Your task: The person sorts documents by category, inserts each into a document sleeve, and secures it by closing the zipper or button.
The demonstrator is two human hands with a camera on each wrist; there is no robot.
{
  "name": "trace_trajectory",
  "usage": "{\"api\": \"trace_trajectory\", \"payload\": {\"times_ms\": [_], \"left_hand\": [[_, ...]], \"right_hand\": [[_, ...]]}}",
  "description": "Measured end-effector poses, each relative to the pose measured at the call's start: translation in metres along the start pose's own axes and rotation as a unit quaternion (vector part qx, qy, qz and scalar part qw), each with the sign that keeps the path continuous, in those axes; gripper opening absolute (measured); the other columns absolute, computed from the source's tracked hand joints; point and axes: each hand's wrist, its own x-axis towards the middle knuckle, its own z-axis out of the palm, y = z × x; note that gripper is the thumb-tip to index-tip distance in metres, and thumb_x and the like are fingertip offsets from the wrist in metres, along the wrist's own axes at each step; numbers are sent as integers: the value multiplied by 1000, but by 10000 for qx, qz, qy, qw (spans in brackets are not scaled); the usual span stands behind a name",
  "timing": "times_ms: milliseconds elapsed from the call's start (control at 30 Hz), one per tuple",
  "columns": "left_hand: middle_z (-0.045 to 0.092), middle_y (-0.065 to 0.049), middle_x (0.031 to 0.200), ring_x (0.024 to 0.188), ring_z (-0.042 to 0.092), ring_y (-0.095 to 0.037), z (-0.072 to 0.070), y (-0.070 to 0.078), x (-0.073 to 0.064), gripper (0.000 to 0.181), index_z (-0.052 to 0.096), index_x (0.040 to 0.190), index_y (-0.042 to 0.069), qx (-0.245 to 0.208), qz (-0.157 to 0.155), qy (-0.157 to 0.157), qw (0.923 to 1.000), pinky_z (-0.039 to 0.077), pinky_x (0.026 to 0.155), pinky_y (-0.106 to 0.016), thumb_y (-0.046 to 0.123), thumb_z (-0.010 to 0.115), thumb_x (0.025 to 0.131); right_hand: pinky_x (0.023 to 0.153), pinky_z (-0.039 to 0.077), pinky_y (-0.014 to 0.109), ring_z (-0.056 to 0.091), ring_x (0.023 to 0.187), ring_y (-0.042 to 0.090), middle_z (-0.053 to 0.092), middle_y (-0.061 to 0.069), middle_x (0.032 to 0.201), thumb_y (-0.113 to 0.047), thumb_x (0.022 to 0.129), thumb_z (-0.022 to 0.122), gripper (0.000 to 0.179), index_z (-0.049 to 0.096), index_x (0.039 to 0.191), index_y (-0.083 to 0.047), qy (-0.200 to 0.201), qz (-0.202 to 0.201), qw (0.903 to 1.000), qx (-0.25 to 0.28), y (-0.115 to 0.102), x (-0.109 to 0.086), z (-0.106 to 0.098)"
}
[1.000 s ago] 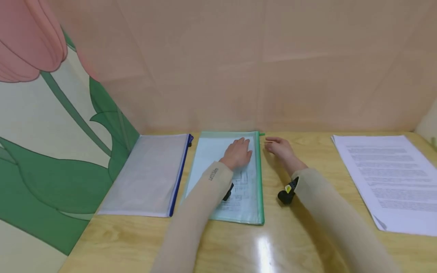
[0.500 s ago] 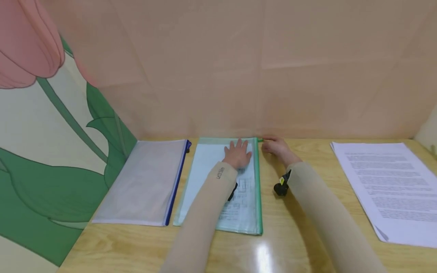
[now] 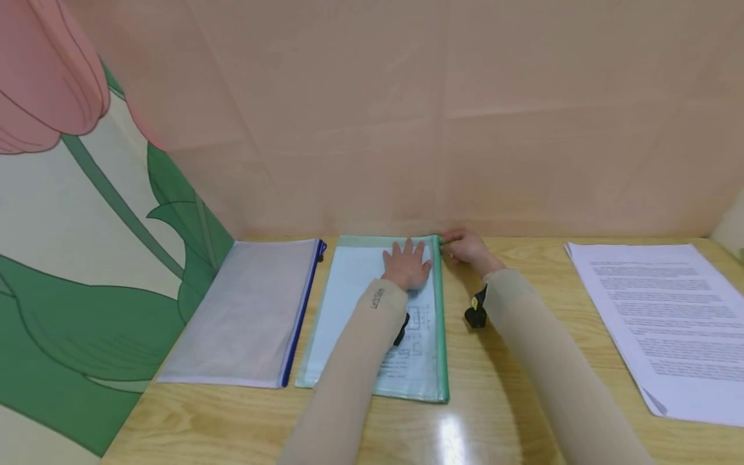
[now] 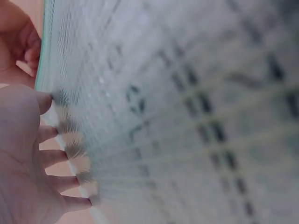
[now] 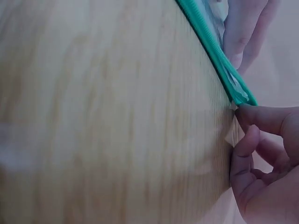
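A clear zipper pouch with green edging (image 3: 444, 342) lies flat on the table, a sheet with printed lines and drawings showing through its mesh cover. My left hand (image 3: 406, 265) rests on its upper part, fingers spread and straight, as the left wrist view also shows. At the pouch's far right corner, my right hand (image 3: 467, 248) pinches the small green zipper tab (image 3: 444, 243). In the right wrist view, the fingers of that right hand (image 5: 268, 154) meet the end of the green zipper (image 5: 224, 70); the tab itself is mostly hidden there.
Left of the green pouch lies another translucent pouch (image 3: 244, 310) with a blue zipper (image 3: 303, 316). A stack of printed paper (image 3: 657, 310) sits at the right on the wooden table (image 3: 197, 420). A draped beige backdrop (image 3: 349, 129) rises behind the table's far edge.
My right hand has moved left to the pouch's far corner and taken the zipper tab between its fingers. The left hand's fingers have spread wider on the pouch. The view has shifted slightly.
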Motion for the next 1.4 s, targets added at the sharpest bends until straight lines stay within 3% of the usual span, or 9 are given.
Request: {"api": "trace_trajectory", "payload": {"times_ms": [200,433,500,633,867,1000,1133,1200,1400], "left_hand": [[17,-3,161,147,17,-33,-1,1,1,57,19,154,25,26,-36,26,10000,23,115,-52,48,25,103],[19,-3,161,146,19,-34,-2,2,2,57,21,154,25,66,-99,102,9999,25,114,-53,48,26,102],[18,-3,161,146,19,-34,-2,2,2,57,21,154,25,70,-98,105,9999,25,114,-53,48,26,102],[18,-3,161,146,18,-34,-3,2,3,57,20,154,25,57,-110,106,9999,24,114,-53,48,26,102],[17,-5,161,146,17,-36,-5,2,2,58,19,154,27,83,-118,70,9999,24,114,-55,51,26,102],[17,-5,161,146,18,-36,-6,2,0,59,19,154,28,142,-107,55,9998,25,113,-56,53,26,101],[16,-6,161,146,17,-36,-6,3,-2,59,18,154,28,165,-93,-8,9998,25,113,-56,53,26,101],[16,-5,161,146,17,-35,-4,4,-2,59,18,154,28,178,-94,-29,9998,25,113,-56,53,26,101],[16,-7,161,146,15,-35,-3,6,-2,59,19,154,26,150,-89,-39,9998,20,115,-54,52,26,101]], "right_hand": [[56,48,17,55,54,3,56,-8,62,-8,91,57,18,58,99,8,440,361,9909,1217,6,7,2],[66,55,17,63,64,7,62,-2,70,-8,95,38,15,51,89,-5,337,725,9293,3606,11,18,-4],[70,55,17,63,67,7,63,-3,70,-11,97,35,20,53,89,-5,285,740,9236,3751,8,15,-6],[76,55,19,66,70,8,66,-3,70,-14,100,31,29,56,103,2,17,614,9312,3593,4,10,-8],[92,50,23,63,83,5,64,6,102,-15,103,29,49,24,142,14,-444,513,9553,2879,3,8,-11],[79,54,20,63,71,0,68,-4,87,-7,99,44,45,33,138,14,-566,234,9628,2632,2,10,-8],[59,54,19,62,58,5,69,-5,67,-2,85,69,27,63,108,10,-557,-42,9660,2523,27,37,-1],[63,55,23,63,60,8,70,0,71,-3,79,76,24,68,99,7,-356,87,9710,2361,37,48,1],[69,54,18,58,59,1,63,-6,69,0,90,56,10,60,97,6,-621,460,9746,2103,14,16,-5]]}}
